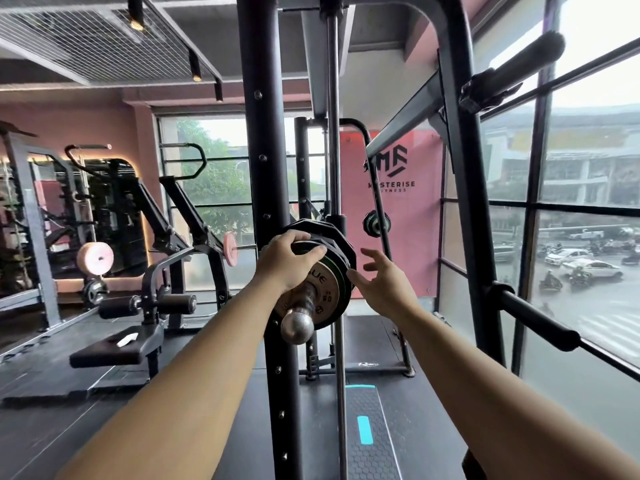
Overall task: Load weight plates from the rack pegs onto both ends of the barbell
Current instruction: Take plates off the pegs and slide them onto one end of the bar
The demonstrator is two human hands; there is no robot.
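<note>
A weight plate [329, 292], judged heavy and rigid, was seated on the barbell sleeve [297, 325], its upper rim gripped by the left hand [287, 259], the right hand [384, 282] held spread beside it.

The left grip [287, 258] covers most of the lettering on the round silver steel weight plate [327, 292]; only "UE" shows, and the small numbers are too blurred to read. The chrome barbell sleeve [298, 323] disappears behind the plate. Both forearms run off the bottom edge.
</note>
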